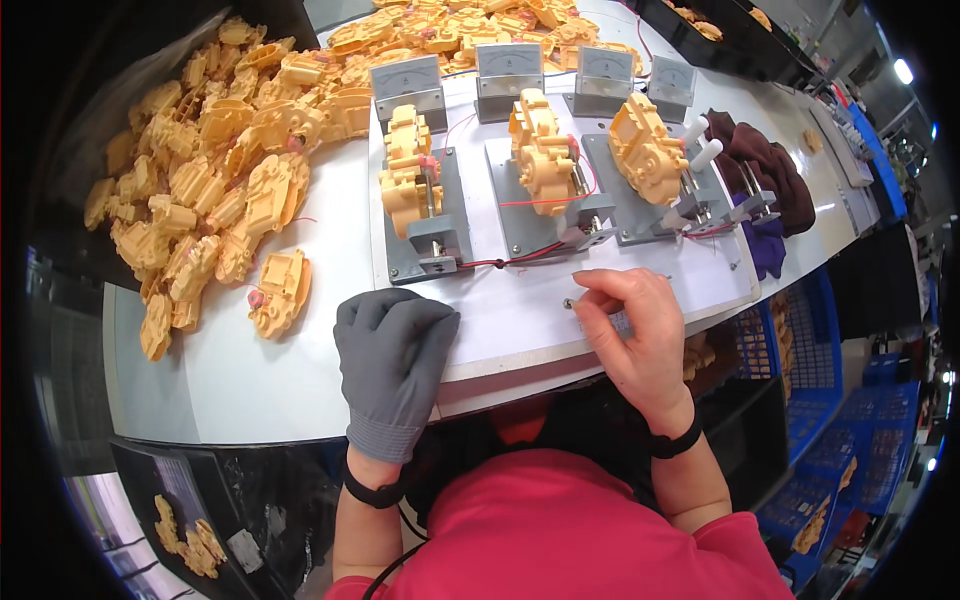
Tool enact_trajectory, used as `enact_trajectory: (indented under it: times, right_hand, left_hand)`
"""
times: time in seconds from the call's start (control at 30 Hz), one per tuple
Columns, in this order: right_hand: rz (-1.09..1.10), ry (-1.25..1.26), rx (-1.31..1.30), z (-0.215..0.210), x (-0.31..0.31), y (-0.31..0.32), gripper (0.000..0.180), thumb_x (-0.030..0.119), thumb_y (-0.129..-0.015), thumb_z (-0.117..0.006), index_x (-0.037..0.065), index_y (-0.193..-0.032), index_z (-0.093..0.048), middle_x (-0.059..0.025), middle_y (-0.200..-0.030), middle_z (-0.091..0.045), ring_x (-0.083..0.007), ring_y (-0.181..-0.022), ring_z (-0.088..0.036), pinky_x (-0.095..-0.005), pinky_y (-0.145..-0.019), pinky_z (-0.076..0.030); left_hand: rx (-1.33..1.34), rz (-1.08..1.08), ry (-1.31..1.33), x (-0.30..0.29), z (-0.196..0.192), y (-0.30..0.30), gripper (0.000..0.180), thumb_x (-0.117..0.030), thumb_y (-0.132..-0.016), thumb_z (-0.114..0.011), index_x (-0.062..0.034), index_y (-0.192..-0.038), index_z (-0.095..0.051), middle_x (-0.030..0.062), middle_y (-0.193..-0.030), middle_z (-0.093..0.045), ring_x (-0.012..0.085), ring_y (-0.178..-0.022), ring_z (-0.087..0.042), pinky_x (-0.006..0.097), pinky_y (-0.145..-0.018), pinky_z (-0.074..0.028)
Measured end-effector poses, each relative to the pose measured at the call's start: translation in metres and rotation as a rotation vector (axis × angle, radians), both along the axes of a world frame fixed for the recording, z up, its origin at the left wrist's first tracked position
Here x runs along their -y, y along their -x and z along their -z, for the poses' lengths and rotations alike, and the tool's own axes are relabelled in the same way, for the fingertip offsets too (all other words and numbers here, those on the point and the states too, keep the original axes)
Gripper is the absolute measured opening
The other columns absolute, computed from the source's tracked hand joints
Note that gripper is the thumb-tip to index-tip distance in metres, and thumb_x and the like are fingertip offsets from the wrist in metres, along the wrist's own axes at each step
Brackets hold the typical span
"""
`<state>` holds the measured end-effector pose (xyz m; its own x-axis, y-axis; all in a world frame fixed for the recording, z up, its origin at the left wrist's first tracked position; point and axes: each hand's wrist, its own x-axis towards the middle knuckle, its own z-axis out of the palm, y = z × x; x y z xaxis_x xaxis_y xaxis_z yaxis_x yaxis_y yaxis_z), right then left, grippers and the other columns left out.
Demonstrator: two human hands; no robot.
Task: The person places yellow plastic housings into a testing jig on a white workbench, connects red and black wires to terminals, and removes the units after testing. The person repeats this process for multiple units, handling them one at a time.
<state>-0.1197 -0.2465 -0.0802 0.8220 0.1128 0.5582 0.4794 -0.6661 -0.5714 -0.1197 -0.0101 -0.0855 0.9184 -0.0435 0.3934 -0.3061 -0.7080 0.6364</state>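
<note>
We're over the white bench [260, 400] | heap of yellow housings [205, 185] left | grey fixtures [457, 205] ahead | our gloved left hand [393, 355] curled in, can't tell its grip | our bare right hand [640, 335], thumb and index apart | three mounted housings [540, 155] up on those fixtures | small metal piece [568, 303] by our right thumb!

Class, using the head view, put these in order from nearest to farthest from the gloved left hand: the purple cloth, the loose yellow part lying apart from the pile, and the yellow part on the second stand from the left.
From the left hand:
1. Loose yellow part, just left
2. Mounted yellow part, ahead, rightward
3. Purple cloth, far right
</note>
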Motion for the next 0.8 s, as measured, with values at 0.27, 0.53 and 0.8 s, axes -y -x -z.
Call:
enact_trajectory:
  times: [0.27,0.53,0.8]
  right_hand:
    - [0.020,-0.058,-0.008,0.0013,-0.0004,0.0017,0.020,0.008,-0.083,-0.075,0.009,-0.101,-0.067,-0.0006,-0.076,-0.065,-0.0183,-0.069,-0.061,-0.0341,-0.068,-0.041]
    - [0.001,-0.034,0.053,0.0055,0.0017,-0.0017,0.017,0.013,-0.085,-0.073,0.010,-0.101,-0.066,-0.0016,-0.077,-0.064,-0.0213,-0.069,-0.060,-0.0354,-0.068,-0.042]
    - [0.010,-0.031,0.071,0.0066,0.0018,-0.0009,0.017,0.014,-0.086,-0.073,0.011,-0.102,-0.066,-0.0009,-0.077,-0.064,-0.0197,-0.069,-0.061,-0.0343,-0.069,-0.042]
  left_hand:
    - [-0.005,0.041,0.009,-0.0015,0.0031,-0.0005,0.011,-0.002,-0.082,-0.072,-0.0041,-0.091,-0.068,0.0093,-0.099,-0.060,0.0263,-0.102,-0.054,0.035,-0.086,-0.048]
    - [-0.055,0.018,0.120,-0.0013,0.0053,0.0037,0.012,-0.003,-0.082,-0.072,-0.0048,-0.093,-0.067,0.0088,-0.098,-0.059,0.0277,-0.101,-0.052,0.037,-0.089,-0.044]
    - [-0.083,0.005,0.170,0.0008,0.0055,0.0045,0.012,-0.004,-0.083,-0.072,-0.0048,-0.094,-0.067,0.0085,-0.100,-0.059,0.0268,-0.104,-0.051,0.036,-0.091,-0.044]
